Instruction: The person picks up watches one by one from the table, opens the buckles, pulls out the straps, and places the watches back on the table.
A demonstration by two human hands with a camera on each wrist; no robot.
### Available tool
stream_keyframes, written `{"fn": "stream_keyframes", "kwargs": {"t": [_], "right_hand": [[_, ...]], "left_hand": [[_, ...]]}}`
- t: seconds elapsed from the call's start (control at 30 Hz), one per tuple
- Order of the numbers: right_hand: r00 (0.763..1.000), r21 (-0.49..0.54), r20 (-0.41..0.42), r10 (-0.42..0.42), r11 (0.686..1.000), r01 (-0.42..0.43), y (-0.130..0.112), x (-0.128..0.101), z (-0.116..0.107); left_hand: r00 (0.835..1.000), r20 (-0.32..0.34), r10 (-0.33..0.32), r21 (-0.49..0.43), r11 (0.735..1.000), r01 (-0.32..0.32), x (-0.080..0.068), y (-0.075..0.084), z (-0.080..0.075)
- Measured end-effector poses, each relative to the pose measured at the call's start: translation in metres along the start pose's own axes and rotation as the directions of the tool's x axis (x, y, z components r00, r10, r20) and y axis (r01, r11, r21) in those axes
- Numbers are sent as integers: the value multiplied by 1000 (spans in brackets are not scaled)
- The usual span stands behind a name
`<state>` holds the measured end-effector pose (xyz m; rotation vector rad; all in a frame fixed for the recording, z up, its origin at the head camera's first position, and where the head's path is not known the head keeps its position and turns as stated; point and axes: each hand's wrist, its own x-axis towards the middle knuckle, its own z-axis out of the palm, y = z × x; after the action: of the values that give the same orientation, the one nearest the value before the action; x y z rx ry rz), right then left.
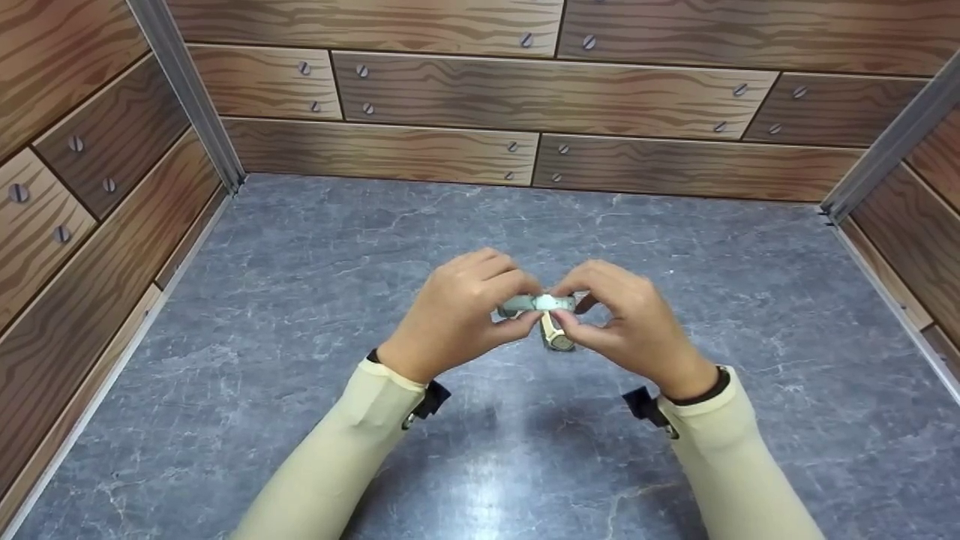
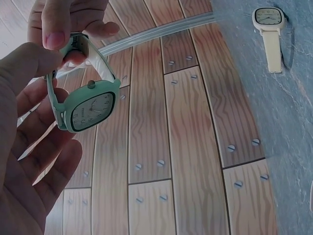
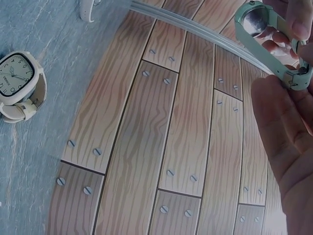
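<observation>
A mint-green wristwatch (image 1: 545, 303) is held up between both hands above the table. The left hand (image 1: 465, 311) pinches its left end with thumb and forefinger. At the other end, the right hand (image 1: 626, 319) pinches the strap between thumb and fingers. In the left wrist view the square watch face (image 2: 93, 112) hangs below the fingers, its strap forming a loop. The right wrist view shows the strap's buckle (image 3: 292, 78) by the fingertips; whether it is fastened I cannot tell. Just below the hands, a cream wristwatch (image 1: 559, 339) lies on the table.
The tabletop (image 1: 315, 300) is grey-blue and marbled, bounded by wood-patterned walls (image 1: 450, 90) with metal corner posts. A pale watch (image 3: 17, 76) with its strap looped rests on it in the right wrist view, and part of another pale strap (image 3: 87, 10) shows at the top.
</observation>
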<state>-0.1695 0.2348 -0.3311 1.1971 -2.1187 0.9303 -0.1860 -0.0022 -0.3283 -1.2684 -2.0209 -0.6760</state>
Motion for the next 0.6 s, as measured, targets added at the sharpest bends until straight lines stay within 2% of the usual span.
{"fn": "stream_keyframes", "kwargs": {"t": [0.37,0.47,0.6], "right_hand": [[1000,81,10,11,997,-12,2,-2,-1],[1000,71,20,21,997,-22,3,-3,-3],[998,10,40,38,999,-39,3,-3,-4]], "left_hand": [[1000,14,-7,-32,999,8,-2,-3,-2],[1000,15,-5,-30,1000,5,-1,-4,-2],[1000,20,8,-22,1000,-7,-1,-4,-2]]}}
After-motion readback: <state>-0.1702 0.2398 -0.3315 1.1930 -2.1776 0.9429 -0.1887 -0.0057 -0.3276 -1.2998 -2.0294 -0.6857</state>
